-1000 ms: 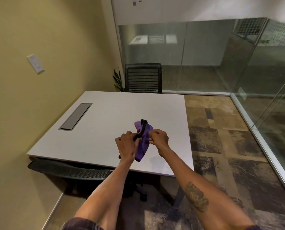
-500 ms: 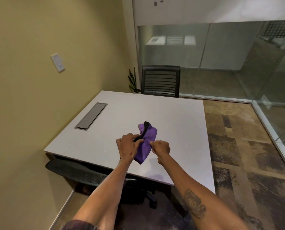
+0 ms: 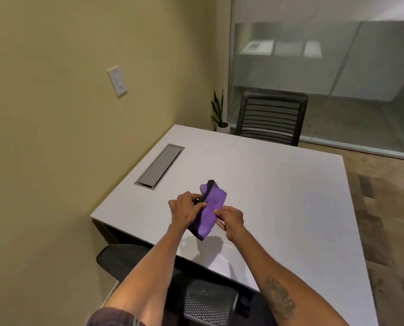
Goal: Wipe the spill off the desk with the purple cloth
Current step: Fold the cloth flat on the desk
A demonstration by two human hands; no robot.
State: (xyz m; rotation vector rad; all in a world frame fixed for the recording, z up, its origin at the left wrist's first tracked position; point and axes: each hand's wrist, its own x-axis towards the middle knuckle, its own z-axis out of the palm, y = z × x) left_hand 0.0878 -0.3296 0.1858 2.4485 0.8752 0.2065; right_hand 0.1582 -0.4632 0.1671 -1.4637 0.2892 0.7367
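Note:
A purple cloth (image 3: 210, 210) with a dark edge hangs in the air over the near part of the white desk (image 3: 278, 184). My left hand (image 3: 186, 209) pinches its dark upper edge from the left. My right hand (image 3: 230, 218) pinches its right side. The cloth is folded and droops below both hands, casting a shadow on the desk. No spill stands out on the desk surface.
A grey cable hatch (image 3: 159, 166) is set into the desk's left side. A black mesh chair (image 3: 270, 117) stands at the far edge, another chair (image 3: 196, 292) under the near edge. A small potted plant (image 3: 219, 114) sits in the corner. Glass walls lie behind and right.
The view has shifted, so the desk now sits further right in the frame. Both hands keep hold of the cloth; my right hand has slid slightly lower along it.

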